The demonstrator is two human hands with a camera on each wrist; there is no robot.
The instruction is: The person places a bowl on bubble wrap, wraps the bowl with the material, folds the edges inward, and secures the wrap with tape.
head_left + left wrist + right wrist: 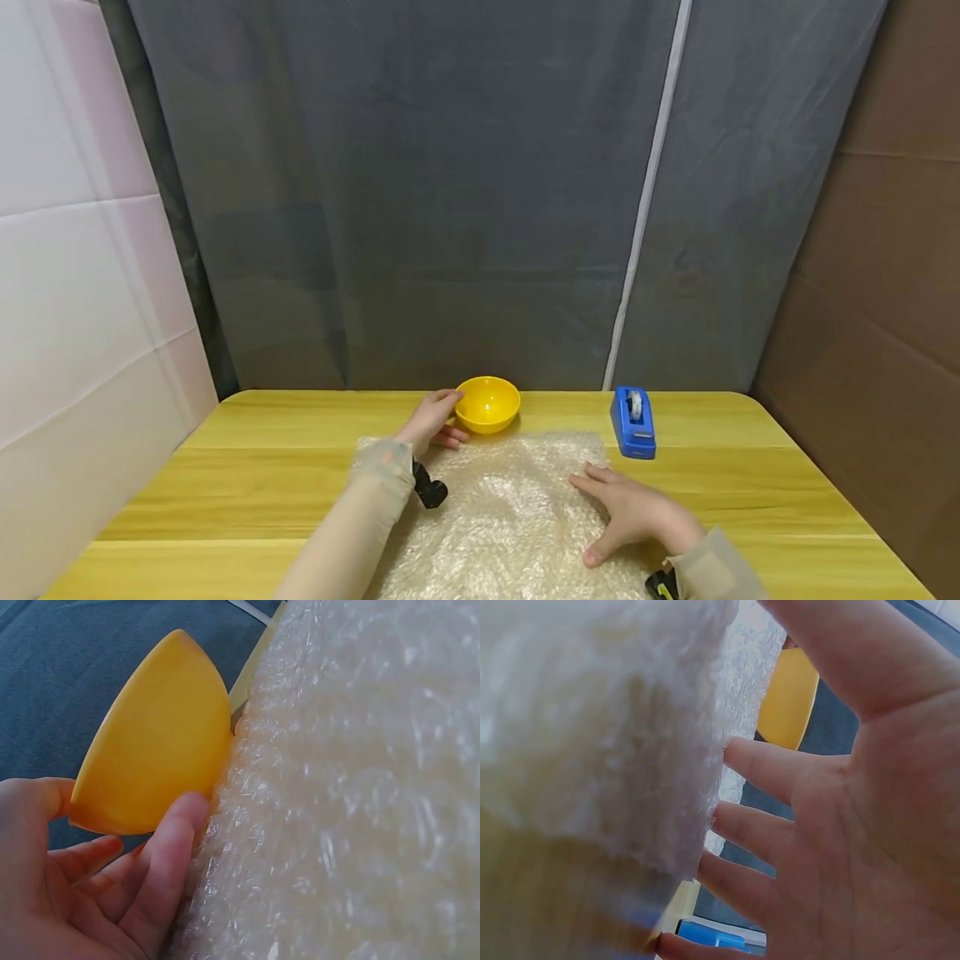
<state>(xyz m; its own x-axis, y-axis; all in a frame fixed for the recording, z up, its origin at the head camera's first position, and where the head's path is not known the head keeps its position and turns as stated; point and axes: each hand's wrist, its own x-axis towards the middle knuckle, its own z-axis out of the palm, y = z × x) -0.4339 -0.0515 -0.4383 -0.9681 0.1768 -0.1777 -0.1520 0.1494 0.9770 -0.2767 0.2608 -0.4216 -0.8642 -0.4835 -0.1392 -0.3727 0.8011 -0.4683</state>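
Observation:
A glossy yellow bowl [488, 406] sits upright at the far side of the table, just behind a sheet of bubble wrap [502, 517]. My left hand [432, 419] holds the bowl's left side. In the left wrist view the thumb is at the rim of the bowl [157, 742] and the other fingers lie along its outside. Spread over the right part of the sheet is my right hand [633, 510]; in the right wrist view its straight fingertips touch the bubble wrap [667, 787].
A blue tape dispenser [633, 423] with a roll of tape stands at the back right of the wooden table [247, 483]. A grey curtain [450, 208] hangs behind the table's far edge. Brown fabric [885, 333] is at the right, white fabric [82, 292] at the left.

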